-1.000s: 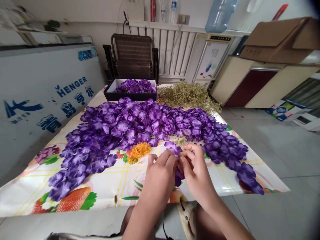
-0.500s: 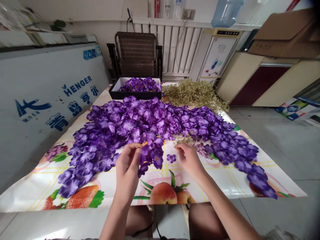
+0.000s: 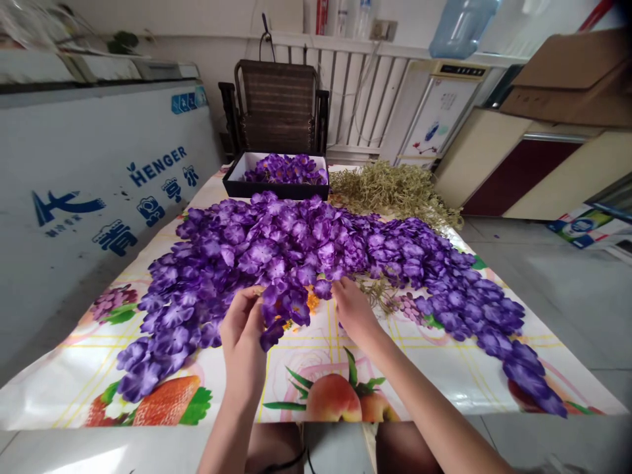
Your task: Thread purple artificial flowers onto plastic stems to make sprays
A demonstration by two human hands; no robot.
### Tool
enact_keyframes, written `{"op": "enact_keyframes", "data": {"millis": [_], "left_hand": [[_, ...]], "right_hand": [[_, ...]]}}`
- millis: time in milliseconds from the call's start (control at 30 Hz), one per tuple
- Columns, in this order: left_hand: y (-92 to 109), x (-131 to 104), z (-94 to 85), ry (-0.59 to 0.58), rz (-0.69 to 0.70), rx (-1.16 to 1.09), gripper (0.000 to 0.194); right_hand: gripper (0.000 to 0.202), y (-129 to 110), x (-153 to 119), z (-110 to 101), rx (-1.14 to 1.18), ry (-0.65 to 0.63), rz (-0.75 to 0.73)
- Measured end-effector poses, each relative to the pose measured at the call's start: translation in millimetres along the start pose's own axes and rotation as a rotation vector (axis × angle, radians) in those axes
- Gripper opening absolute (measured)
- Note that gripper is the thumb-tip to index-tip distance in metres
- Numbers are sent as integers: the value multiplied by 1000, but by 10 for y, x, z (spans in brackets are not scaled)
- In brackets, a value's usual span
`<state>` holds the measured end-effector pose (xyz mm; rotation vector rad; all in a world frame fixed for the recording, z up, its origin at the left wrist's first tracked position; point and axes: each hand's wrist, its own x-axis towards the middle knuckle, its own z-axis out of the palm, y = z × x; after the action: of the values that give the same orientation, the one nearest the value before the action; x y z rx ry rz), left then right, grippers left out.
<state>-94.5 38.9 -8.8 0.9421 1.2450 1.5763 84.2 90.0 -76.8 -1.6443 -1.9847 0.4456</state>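
Note:
My left hand (image 3: 243,332) is closed in a pinch on a small bunch of purple artificial flowers (image 3: 286,304), which hangs to the right of its fingers. My right hand (image 3: 354,311) has its fingertips pressed together at the edge of a single purple petal piece (image 3: 323,289), just right of the bunch. Beyond both hands spreads a large heap of purple petal pieces (image 3: 261,253). Small orange bits (image 3: 313,300) lie between the hands. A few thin greenish stems (image 3: 380,293) rest just right of my right hand.
A black box with a white inside (image 3: 237,187) stands at the far side, holding finished-looking purple flowers (image 3: 286,169). Beside it lies a tangle of yellow-green stems (image 3: 390,187). The table has a fruit-print cloth (image 3: 227,392). A folding chair (image 3: 276,105) stands behind it.
My right hand has moved left and closed on a petal piece near the bunch. The bunch in my left hand has shifted slightly left. The whole view has swung a little.

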Motion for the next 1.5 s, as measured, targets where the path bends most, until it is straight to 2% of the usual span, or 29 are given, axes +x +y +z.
{"op": "enact_keyframes", "data": {"millis": [133, 267, 400, 600, 733, 800, 900, 967, 1067, 1133, 1200, 1333, 1400, 1467, 1500], "left_hand": [[33, -13, 109, -101, -76, 157, 12], [-3, -18, 191, -232, -51, 382, 10], [-27, -31, 231, -272, -59, 412, 11], [37, -79, 303, -321, -91, 455, 12], [69, -99, 316, -338, -118, 482, 13], [91, -114, 319, -341, -123, 478, 15], [141, -160, 336, -367, -171, 457, 22], [174, -198, 359, -448, -230, 432, 27], [207, -247, 406, -657, -299, 386, 29], [219, -276, 440, -772, -313, 325, 27], [226, -305, 470, -828, -296, 260, 24], [230, -356, 516, -835, -277, 226, 26], [232, -367, 535, -811, -294, 224, 28], [233, -368, 553, -776, -307, 230, 29], [232, -365, 562, -763, -311, 235, 29]], "right_hand": [[16, 35, -45, -142, 73, 34, 73], [18, 21, -104, -362, 201, 35, 83], [17, -39, -234, -519, 221, 14, 52], [27, -140, -482, -434, 99, -1, 21], [28, -88, -522, -347, 139, 16, 18], [24, -63, -520, -375, 207, 39, 17], [15, -101, -546, -526, 336, 101, 9], [11, -181, -597, -671, 423, 150, 2], [5, -324, -702, -861, 647, 202, -14], [6, -395, -764, -929, 749, 222, -32], [7, -426, -801, -951, 778, 256, -37], [7, -374, -797, -956, 804, 401, 36], [6, -321, -782, -992, 883, 433, 80], [6, -284, -781, -1058, 982, 376, 71], [7, -279, -787, -1098, 1003, 309, 41]]}}
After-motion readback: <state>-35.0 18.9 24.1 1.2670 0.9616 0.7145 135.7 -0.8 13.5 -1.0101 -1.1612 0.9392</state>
